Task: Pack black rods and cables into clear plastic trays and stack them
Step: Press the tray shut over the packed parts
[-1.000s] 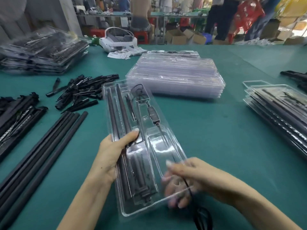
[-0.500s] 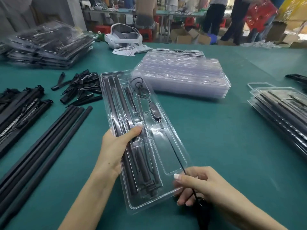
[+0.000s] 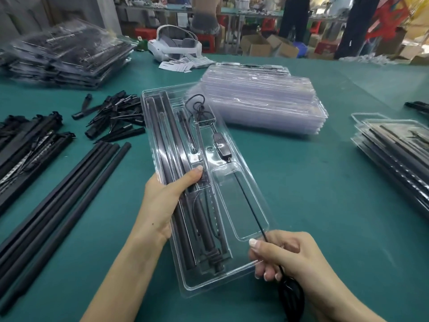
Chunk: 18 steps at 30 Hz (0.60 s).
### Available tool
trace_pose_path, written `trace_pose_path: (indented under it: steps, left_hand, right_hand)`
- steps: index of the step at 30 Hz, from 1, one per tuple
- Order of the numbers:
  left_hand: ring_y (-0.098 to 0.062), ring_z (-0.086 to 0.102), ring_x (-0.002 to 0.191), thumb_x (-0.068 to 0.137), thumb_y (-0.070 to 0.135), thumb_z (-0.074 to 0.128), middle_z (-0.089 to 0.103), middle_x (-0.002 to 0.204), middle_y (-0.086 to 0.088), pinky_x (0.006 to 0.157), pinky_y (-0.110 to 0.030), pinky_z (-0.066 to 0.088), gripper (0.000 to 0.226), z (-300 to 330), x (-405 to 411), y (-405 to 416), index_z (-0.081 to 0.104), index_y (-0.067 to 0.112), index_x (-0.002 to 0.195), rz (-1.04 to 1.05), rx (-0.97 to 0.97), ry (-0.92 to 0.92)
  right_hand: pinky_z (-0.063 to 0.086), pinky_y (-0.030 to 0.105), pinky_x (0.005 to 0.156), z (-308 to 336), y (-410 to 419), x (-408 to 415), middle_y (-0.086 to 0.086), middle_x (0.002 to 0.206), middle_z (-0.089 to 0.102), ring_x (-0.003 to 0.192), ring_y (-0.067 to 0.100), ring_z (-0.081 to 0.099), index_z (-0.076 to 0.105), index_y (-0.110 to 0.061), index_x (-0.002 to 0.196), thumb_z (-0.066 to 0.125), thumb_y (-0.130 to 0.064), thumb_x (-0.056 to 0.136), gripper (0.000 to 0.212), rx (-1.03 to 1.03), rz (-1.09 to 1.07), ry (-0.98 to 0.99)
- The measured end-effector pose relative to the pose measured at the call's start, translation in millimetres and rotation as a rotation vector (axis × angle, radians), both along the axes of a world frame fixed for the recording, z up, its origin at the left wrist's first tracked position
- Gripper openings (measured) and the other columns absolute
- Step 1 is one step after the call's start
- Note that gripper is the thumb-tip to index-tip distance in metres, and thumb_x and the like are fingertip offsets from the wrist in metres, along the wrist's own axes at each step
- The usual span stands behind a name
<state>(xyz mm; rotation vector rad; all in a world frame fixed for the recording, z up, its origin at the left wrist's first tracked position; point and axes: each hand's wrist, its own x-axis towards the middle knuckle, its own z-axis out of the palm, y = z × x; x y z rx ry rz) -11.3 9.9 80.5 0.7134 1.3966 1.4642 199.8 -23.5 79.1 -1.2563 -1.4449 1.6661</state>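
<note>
A clear plastic tray [image 3: 241,219] is gripped along its left edge by the left hand [image 3: 166,201], thumb laid over the black rods [image 3: 167,145] packed in its left channels. A thin black cable [image 3: 249,205] is run down the tray's right side and pinched at the near corner by the right hand [image 3: 283,254], fingers curled round it. Everything's over the green table [image 3: 313,194], with loose rods [image 3: 69,189] left and empty trays [image 3: 262,101] stacked behind.
</note>
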Motion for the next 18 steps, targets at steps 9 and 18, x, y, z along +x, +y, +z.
trace_pose_path:
  steps: [9, 18]
  left_hand:
    - [-0.029, 0.064, 0.106, 0.039, 0.044, 0.088, 0.073, 0.103, -0.005, 0.103, -0.052, 0.041, 0.083, -5.6, -3.3, 1.2, 0.063, 0.014, 0.112, -0.013, -0.001, -0.044]
    - [-0.022, 0.07, 0.093, 0.053, 0.035, 0.09, 0.074, 0.097, -0.004, 0.093, -0.045, 0.05, 0.063, -7.9, -5.2, 4.4, 0.067, 0.013, 0.107, -0.165, 0.012, 0.045]
  right_hand:
    - [0.047, 0.017, 0.051, 2.3, 8.2, 2.7, 0.012, 0.062, 0.069, 0.054, 0.015, 0.065, 0.071, -0.005, 0.067, 0.074, -0.045, 0.076, 0.041, 0.014, 0.086, -0.087]
    - [0.047, 0.014, 0.059, 14.4, 27.6, 7.4, 0.006, 0.071, 0.071, 0.065, 0.011, 0.066, 0.074, -0.009, 0.072, 0.083, -0.034, 0.062, 0.028, -0.259, 0.408, -0.211]
